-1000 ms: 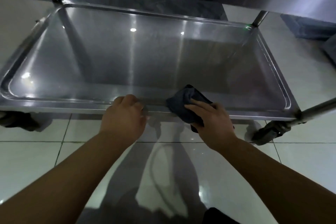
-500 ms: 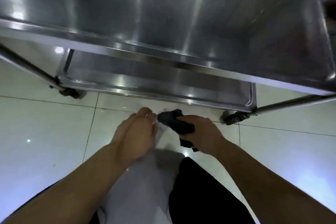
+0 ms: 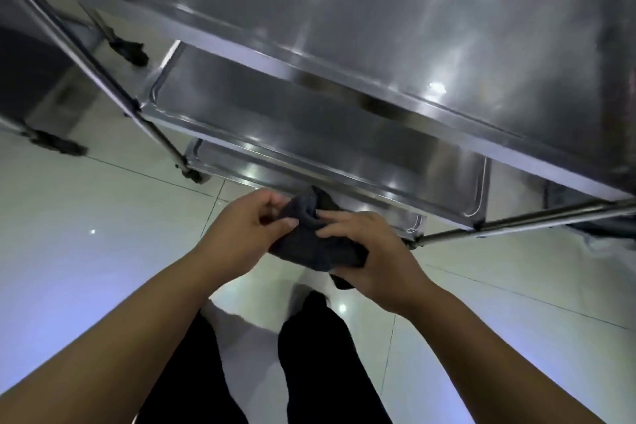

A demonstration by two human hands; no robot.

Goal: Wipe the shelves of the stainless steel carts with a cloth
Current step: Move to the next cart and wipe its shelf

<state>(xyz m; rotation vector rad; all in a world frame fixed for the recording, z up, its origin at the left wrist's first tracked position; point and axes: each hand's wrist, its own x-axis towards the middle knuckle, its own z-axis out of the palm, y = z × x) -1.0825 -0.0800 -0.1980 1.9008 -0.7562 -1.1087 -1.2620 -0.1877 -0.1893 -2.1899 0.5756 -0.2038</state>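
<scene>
A dark grey cloth (image 3: 309, 244) is bunched between my left hand (image 3: 241, 234) and right hand (image 3: 375, 262), both gripping it, just before the cart's (image 3: 155, 127) lowest edge. The stainless steel cart has three shiny, rimmed trays: top shelf (image 3: 395, 27), middle shelf (image 3: 309, 124) and bottom shelf (image 3: 241, 165).

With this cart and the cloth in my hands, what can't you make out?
Head view:
bottom shelf: mostly hidden under the middle shelf.
middle shelf: rear hidden under the top shelf.
top shelf: cut off by the frame's top edge.
cloth: partly covered by the left hand and right hand.
Dirt: lost in glare.
</scene>
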